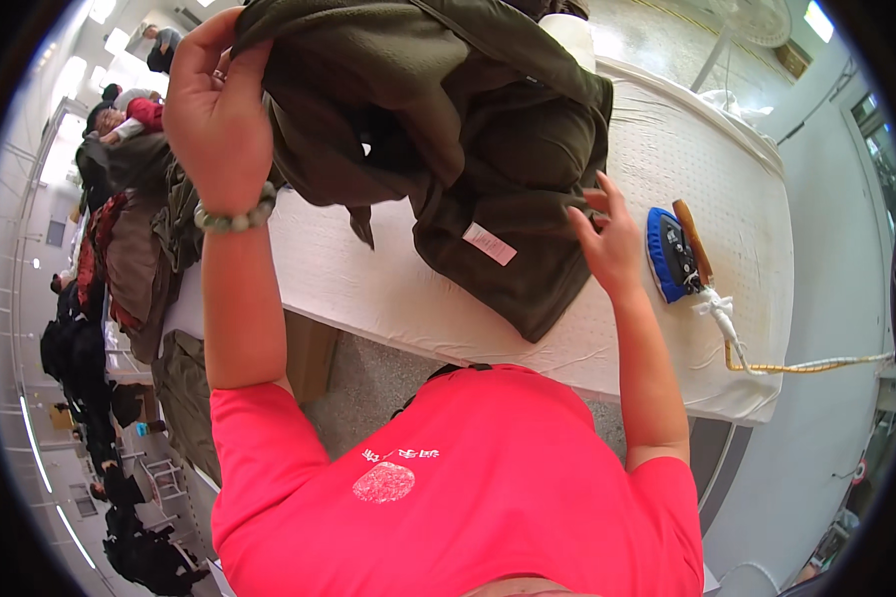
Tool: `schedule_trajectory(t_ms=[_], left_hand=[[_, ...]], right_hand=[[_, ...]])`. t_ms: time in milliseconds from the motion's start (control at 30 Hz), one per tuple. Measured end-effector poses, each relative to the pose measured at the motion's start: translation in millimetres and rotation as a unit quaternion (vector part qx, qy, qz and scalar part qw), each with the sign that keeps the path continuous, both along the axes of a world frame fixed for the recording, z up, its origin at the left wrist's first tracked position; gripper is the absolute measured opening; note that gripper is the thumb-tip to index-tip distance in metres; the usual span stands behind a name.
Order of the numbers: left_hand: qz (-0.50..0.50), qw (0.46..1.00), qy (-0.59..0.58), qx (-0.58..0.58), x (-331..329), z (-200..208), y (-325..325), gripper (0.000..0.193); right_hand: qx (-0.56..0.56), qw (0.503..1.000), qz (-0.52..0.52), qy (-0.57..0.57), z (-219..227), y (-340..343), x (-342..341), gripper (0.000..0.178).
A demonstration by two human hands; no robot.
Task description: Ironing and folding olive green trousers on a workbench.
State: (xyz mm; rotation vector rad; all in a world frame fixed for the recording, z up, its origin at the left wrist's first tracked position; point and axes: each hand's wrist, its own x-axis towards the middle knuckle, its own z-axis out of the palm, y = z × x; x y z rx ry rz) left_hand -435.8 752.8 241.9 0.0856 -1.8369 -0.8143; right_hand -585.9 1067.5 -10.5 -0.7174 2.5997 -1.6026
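Observation:
A dark olive garment hangs partly lifted over a white padded ironing table, its lower part spread on the cover. My left hand, with a beaded bracelet at the wrist, is raised at the upper left and pinches the cloth's edge between thumb and fingers. At the right edge of the garment is my right hand, its fingers apart and the tips close to the fabric; whether they touch it is hard to tell. A small white label shows on the lower panel.
To the right on the table rests an iron with a blue sole cover and wooden handle, its wrapped cord running off right. Piled garments lie at the left. A pedestal fan stands beyond the table. Other people are in the left background.

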Motion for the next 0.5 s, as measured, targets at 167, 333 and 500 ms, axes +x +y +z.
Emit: schedule_trajectory(t_ms=[167,333,500], left_hand=[[-0.137,0.988,-0.008,0.063,30,17,45,0.029],[-0.309,0.941,-0.057,0.127,54,20,70,0.031],[-0.235,0.946,-0.185,0.124,97,-3,80,0.024]], right_hand=[[0.003,0.997,-0.019,0.076,18,-40,-9,0.083],[-0.145,0.967,0.197,0.071,15,-106,-15,0.079],[-0.137,0.858,0.264,0.42,90,-34,-42,0.034]])
